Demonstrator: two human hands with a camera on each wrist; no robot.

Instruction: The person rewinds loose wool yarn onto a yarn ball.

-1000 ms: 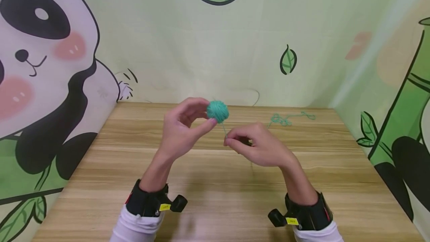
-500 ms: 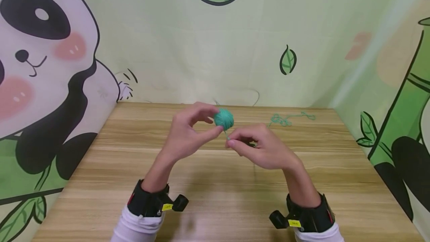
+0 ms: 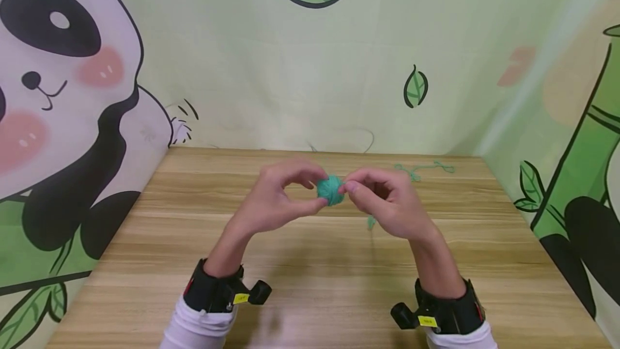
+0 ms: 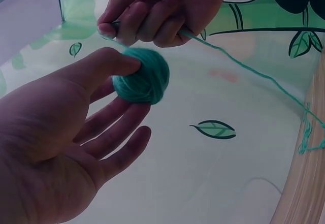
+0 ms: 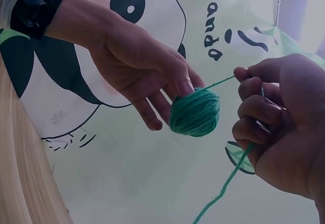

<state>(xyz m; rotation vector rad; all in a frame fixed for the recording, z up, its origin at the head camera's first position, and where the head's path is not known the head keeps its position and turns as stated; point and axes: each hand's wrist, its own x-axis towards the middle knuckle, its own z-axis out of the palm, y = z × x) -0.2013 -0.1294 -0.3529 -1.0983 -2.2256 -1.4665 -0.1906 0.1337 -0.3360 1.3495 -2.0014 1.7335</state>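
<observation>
A small teal ball of yarn (image 3: 330,190) is held above the table between the thumb and fingers of my left hand (image 3: 273,198). Just to its right, my right hand (image 3: 389,201) pinches the yarn strand (image 5: 219,82) between thumb and forefinger. In the right wrist view that strand runs taut from the ball to the pinch. The other fingers of the right hand curl over the strand, and its tail (image 4: 244,67) leaves below them, slanting down to the table in the left wrist view. Part of the ball is covered by the left thumb there.
Loose, tangled yarn (image 3: 426,168) lies near the back right of the wooden table (image 3: 310,295). Behind the table hangs a pale green backdrop (image 3: 232,58) with leaves and a panda. Each wrist wears a black strap with a small camera (image 3: 260,292).
The ball and left hand have shifted right and slightly down. My right hand has risen from below the ball to beside it, still pinching the strand.
</observation>
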